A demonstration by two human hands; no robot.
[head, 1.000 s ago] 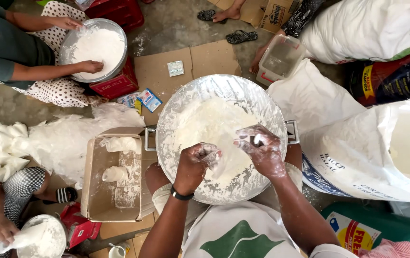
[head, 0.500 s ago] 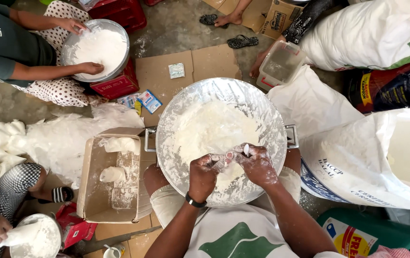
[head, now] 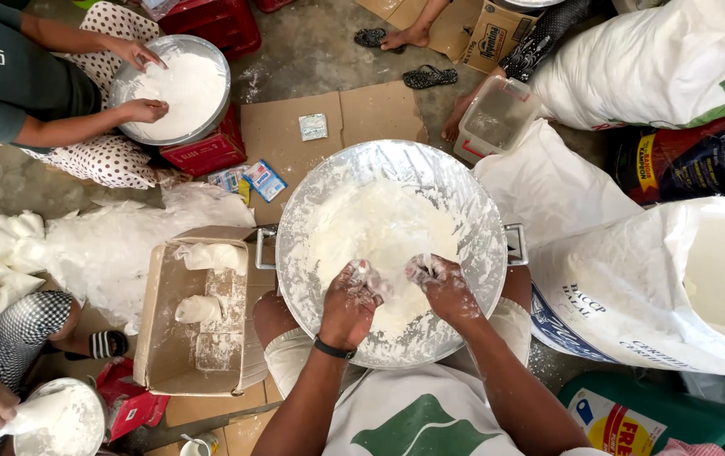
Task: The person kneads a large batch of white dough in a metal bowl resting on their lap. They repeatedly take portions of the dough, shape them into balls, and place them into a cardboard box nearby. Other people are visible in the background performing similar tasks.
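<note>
Cardboard sheets (head: 362, 118) are lying flattened over the concrete floor. One round metal basin (head: 472, 219) is being steadied between the knees; one mound of white dough (head: 379, 232), without clear long axis, is being pinched by the left hand (head: 350, 297) and right hand (head: 443, 285). Farther off, another person's two hands are working a second basin (head: 178, 89).

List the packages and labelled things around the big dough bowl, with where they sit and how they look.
White sack: right of bowl, open, blue print.
Dark bag: upper right, orange and red label.
Cardboard carton: top, brown, dark print.
Blue packet: left of bowl, flat.
Green tub: bottom right, yellow label.
</note>
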